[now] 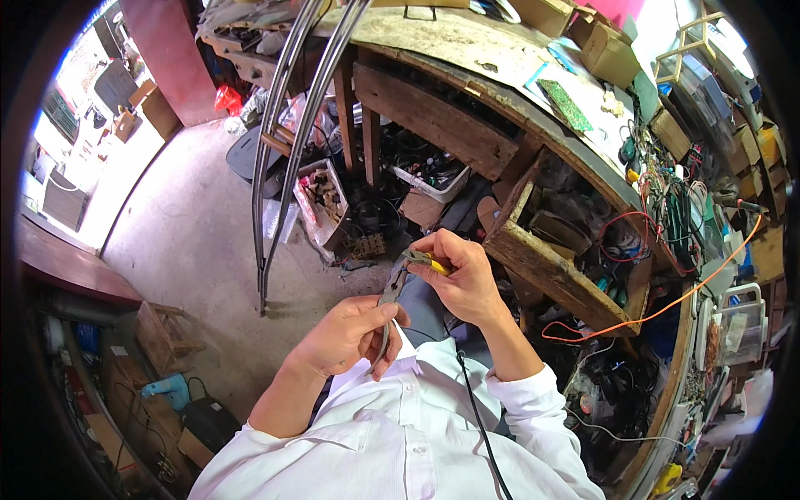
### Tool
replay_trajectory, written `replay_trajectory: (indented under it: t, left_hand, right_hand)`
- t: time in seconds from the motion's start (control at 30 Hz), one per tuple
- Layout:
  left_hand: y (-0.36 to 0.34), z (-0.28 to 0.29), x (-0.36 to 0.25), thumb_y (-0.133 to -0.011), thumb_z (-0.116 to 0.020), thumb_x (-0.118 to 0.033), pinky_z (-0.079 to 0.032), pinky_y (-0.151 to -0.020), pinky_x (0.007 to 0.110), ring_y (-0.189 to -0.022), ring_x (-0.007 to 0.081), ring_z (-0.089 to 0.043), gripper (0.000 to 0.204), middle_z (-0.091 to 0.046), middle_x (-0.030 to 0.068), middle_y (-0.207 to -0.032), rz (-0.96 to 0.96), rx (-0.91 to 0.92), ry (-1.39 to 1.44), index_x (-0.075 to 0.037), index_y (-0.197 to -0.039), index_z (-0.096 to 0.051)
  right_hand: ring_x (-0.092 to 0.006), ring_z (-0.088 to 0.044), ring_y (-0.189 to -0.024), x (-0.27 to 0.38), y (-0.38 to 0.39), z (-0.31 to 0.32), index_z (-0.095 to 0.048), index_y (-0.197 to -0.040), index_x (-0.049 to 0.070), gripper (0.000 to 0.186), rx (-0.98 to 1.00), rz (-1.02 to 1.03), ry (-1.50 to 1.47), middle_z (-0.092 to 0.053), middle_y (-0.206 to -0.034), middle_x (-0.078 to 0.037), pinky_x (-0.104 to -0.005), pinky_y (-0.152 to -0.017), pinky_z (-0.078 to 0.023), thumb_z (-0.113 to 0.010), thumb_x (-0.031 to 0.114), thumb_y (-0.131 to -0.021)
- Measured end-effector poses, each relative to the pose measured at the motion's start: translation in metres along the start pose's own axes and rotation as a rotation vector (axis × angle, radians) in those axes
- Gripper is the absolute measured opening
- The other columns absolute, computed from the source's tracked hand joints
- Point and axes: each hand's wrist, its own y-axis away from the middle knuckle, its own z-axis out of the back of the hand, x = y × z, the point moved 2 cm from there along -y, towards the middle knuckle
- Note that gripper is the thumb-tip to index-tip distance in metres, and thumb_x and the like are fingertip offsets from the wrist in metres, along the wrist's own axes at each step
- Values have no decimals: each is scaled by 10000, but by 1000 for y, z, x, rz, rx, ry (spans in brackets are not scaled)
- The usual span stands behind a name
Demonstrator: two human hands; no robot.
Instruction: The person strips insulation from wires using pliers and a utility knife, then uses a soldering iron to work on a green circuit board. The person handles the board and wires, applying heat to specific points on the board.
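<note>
In front of my white shirt, both hands are raised close together. My left hand point(348, 333) is closed around grey metal pliers point(392, 292), whose bare handles run down past my fingers and whose head points up. My right hand point(463, 275) grips small cutters point(419, 258) with a yellow handle, mostly hidden in my fingers. Their jaws sit right beside the head of the grey pliers. I cannot tell whether the two tools touch or whether something small lies between them.
A cluttered workbench point(433, 33) curves across the far side, with an open wooden drawer point(558, 271) jutting out at right. A bent black metal frame point(279, 142) stands ahead on the floor. An orange cable point(658, 315) loops at right; a small wooden stool point(167, 333) is at left.
</note>
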Motion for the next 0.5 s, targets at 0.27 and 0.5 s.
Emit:
replay_trajectory:
  t: [0.27,0.5]
  left_hand:
    - [-1,5,3,-1046,-482,-307,-469,-400,330,-476,221,-586,309,-566,99,-659,-64,31,186,-7,-980,-522]
    - [0,5,1,-1049,-480,-319,-452,-396,328,-465,222,-578,309,-562,94,-670,-180,-58,85,-32,-937,-508]
  right_hand:
    - [-193,-462,-632,-1,2,-4,-530,-817,1,249,-162,134,95,-519,-790,-90,-295,-547,-380,-746,-42,-700]
    - [-281,-489,-726,-11,17,-1,-495,-762,18,236,-141,71,291,-481,-783,-112,-372,-616,-401,-712,35,-671]
